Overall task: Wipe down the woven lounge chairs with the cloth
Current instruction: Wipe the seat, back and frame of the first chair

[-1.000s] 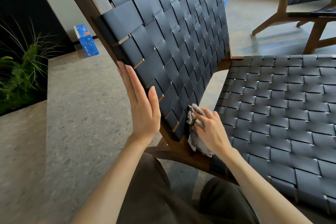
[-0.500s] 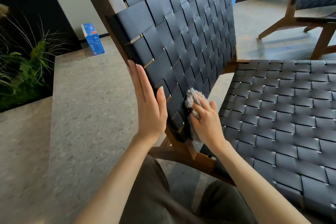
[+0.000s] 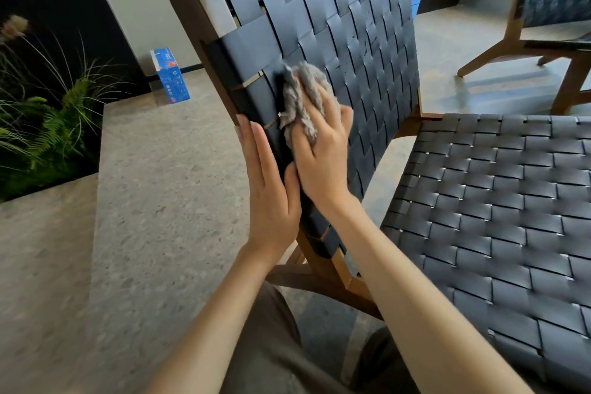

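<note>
The cloth (image 3: 302, 89), gripped in the right hand (image 3: 323, 157), has been carried up the woven backrest (image 3: 351, 25), above the flat, bracing left hand (image 3: 271, 192); the upper straps are judged unwiped.

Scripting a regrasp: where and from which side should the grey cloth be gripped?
Probably the bunched folds of the grey cloth sticking out above the right hand. Come from the front of the woven backrest: the hand holds the cloth against the weave, so only that crumpled upper part is free to pinch.
</note>
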The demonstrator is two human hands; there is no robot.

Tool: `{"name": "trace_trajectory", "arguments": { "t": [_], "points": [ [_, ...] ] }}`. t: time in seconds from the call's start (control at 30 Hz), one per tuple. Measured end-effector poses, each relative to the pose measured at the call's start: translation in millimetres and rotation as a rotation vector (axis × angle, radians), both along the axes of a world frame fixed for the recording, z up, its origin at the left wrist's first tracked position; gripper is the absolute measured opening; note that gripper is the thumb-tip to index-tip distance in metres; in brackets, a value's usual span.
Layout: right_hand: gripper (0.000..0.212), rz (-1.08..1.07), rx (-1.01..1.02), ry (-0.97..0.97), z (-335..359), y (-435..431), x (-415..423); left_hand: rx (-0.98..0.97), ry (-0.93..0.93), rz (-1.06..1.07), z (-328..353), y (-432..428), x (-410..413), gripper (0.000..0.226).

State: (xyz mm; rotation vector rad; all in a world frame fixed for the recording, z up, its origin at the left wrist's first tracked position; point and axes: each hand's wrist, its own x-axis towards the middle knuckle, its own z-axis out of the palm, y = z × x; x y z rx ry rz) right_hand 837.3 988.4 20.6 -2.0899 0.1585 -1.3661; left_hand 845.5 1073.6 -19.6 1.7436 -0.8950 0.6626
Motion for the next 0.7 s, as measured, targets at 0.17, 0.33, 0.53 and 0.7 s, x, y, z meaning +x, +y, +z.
{"name": "trace_trajectory", "arguments": {
  "t": [0.17,0.33,0.53,0.7],
  "points": [
    [0.040,-0.026,0.037,0.166,-78,-18,-40,-0.005,-0.017,0.034,1,-1,-1,0.058],
    [0.042,0.013,0.143,0.435,-127,-39,-84,0.019,-0.007,0.040,2,1,-3,0.059],
    [0.047,0.098,0.006,0.147,17,-56,-33,0.110,-0.076,0.097,20,16,-1,0.067],
    [0.054,0.027,-0.183,0.187,116,-63,65,0.295,-0.253,0.262,80,19,18,0.057]
  ]
}}
